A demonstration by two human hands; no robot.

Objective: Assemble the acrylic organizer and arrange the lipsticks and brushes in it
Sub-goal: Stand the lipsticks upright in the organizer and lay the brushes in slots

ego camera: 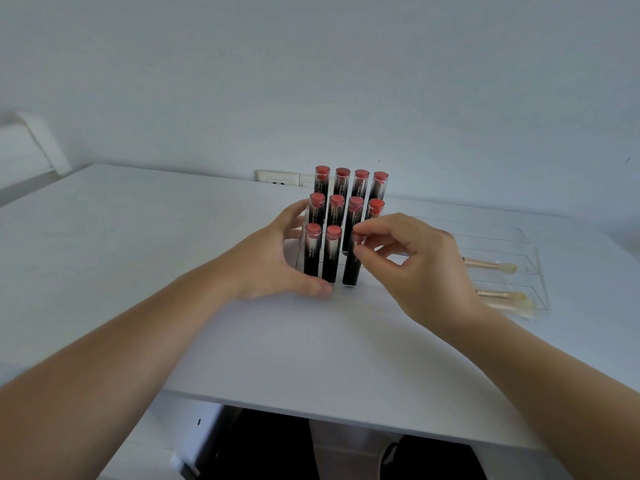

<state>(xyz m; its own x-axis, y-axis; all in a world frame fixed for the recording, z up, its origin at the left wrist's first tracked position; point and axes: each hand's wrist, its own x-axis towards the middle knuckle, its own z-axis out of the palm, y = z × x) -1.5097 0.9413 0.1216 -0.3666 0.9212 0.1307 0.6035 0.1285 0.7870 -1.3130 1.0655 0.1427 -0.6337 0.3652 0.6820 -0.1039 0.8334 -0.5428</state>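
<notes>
Eleven black lipsticks point(346, 216) with coral-red caps stand in a clear stepped acrylic organizer point(300, 252) mid-table point(173, 254). The left hand point(277, 258) cups its side (fingers relaxed); the right hand point(412, 258) pinches the front-row lipstick point(353, 263).

Soft, even, cool-bluish light fills the scene, with no harsh glare. Faint shadows sit under the right hand point(412, 258) and just left of its pinch, beneath the left hand point(277, 258). Wide-angle distortion bows the table point(138, 271) edges and stretches both forearms toward the lower corners. The far left corner looks soft and hazy.
</notes>
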